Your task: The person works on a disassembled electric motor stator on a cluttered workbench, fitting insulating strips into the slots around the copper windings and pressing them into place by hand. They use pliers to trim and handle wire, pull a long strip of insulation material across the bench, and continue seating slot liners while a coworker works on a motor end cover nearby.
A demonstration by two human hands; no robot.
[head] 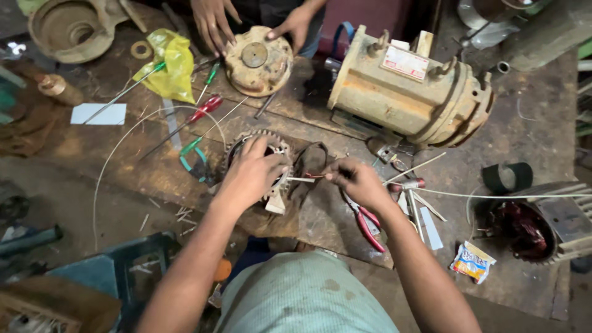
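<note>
A motor-repair workshop: grimy bench (123, 166) with rusty electric motor (410, 92), screwdrivers (203, 111), pliers (368, 225), stator (524, 225).
</note>
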